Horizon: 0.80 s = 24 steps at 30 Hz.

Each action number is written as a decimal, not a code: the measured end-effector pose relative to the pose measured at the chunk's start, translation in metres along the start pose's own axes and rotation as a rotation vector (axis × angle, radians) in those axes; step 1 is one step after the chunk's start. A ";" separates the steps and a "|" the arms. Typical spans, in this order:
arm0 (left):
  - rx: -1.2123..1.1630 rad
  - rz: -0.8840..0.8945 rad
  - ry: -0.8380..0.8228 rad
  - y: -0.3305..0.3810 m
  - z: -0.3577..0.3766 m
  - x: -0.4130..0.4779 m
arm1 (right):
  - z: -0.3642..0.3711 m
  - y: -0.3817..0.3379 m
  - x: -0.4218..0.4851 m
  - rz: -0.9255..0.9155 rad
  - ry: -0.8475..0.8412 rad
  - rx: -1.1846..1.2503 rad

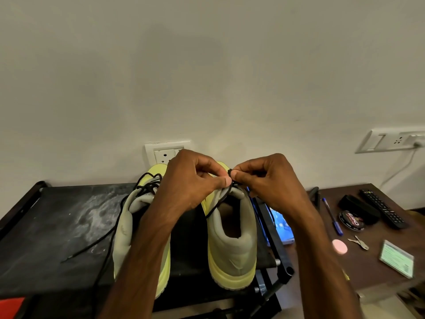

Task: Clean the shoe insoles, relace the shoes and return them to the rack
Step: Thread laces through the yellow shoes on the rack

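Thin black lace (218,203) pinched by left hand (190,180) and right hand (264,178) above padded grey-and-yellow shoe (232,249); round tin (351,221) reads "Cherry".

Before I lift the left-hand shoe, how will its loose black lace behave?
Likely floppy: the lace lies in slack curves across the rack top. Probably light, so it would trail behind the shoe. A strand overhanging the front edge might snag.

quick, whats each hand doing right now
left hand: pinching the black lace over the shoe
right hand: pinching the same black lace
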State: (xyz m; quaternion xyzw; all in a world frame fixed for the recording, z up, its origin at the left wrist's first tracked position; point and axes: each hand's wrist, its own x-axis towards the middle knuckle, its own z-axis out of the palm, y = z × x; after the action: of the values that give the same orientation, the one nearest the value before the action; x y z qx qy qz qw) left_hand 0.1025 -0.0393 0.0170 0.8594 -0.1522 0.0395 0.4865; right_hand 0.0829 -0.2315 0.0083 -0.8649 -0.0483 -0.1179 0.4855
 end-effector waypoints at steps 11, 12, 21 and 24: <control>-0.083 0.033 0.117 0.006 0.011 0.000 | -0.005 0.005 0.000 -0.027 -0.041 -0.006; -0.053 0.054 0.106 0.007 0.011 0.000 | -0.006 0.005 0.000 -0.026 -0.041 0.000; 0.140 0.196 0.175 0.004 0.018 0.001 | -0.005 0.008 -0.001 -0.020 -0.060 0.050; 0.190 0.265 0.242 0.004 0.023 0.000 | -0.005 0.006 -0.002 -0.042 -0.047 0.003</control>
State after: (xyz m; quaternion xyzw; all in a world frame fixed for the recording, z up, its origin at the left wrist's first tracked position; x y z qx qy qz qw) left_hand 0.0996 -0.0606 0.0085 0.8629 -0.1998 0.2205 0.4085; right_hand 0.0818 -0.2389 0.0055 -0.8655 -0.0782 -0.1075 0.4829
